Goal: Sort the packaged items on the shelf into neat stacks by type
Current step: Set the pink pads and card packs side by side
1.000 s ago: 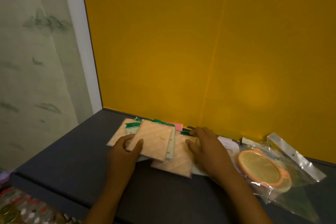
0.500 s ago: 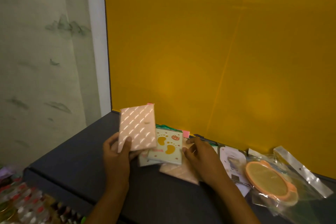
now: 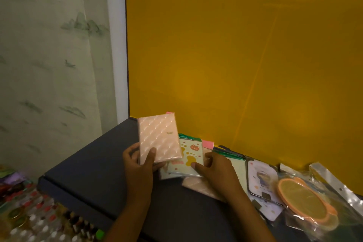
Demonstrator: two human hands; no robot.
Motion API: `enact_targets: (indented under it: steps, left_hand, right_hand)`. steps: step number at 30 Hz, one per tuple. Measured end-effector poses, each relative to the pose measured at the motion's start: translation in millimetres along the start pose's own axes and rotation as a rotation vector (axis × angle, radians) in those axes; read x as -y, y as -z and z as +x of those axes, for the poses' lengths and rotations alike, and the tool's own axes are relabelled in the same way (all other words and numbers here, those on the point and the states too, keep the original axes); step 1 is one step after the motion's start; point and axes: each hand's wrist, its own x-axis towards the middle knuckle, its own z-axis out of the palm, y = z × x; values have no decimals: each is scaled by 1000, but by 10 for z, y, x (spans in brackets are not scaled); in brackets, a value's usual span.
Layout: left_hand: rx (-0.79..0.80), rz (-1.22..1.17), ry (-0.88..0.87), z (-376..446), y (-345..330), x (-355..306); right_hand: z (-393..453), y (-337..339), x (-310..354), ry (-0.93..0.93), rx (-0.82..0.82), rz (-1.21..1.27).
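Quilted glossy pink packet (image 3: 159, 139) in left hand (image 3: 139, 165)

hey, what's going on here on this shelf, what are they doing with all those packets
A person is sorting small packaged items on a dark shelf. The left hand holds a pink quilted packet lifted off the pile, while the right hand rests on a pale green packet with orange prints. More packets lie loosely overlapped beneath, and an orange round item in a clear bag sits to the right. Nothing is neatly stacked yet.
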Motion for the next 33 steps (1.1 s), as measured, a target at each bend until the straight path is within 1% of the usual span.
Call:
enact_targets:
  steps: [3,5,11,15,17,19,23,25,27,30,33]
  left_hand:
    - [-12,7,-6,-3,-4,7]
    - [-8,2,-7,-12,-15,-2]
    - [-27,-4,16,-7,-7,-2]
    - [-22,-17,17,-18,-14,-10]
    - [-25,-26,15,-27,-16,-11]
    - [-26,-34,21,-30,-15,-8]
    - [-34,-29,27,-18,-6,3]
    - [-40,-30,33,-19,5,6]
    - [-54,-27,30,-22,19,3]
    - [-61,-38,38,-33,19,-16]
    - [-29,-50,42,-53,12,-51]
  right_hand:
    - [-42,-42,45,19,-22,-81]
    - [-42,-18,55,14,-10,-23]
    - [25,117,-12,-110,120,187]
    - [74,256,48,-122,241,217]
    - [102,303,70,-148,245,221]
    - [117,304,93,-154,237,176]
    - [44,185,222,-85,225,-80]
    - [5,176,301,-64,222,-131]
    - [11,208,336,-69,277,-83]
    - [11,299,315,-103,334,60]
    - [-59,396,247,-123,275,202]
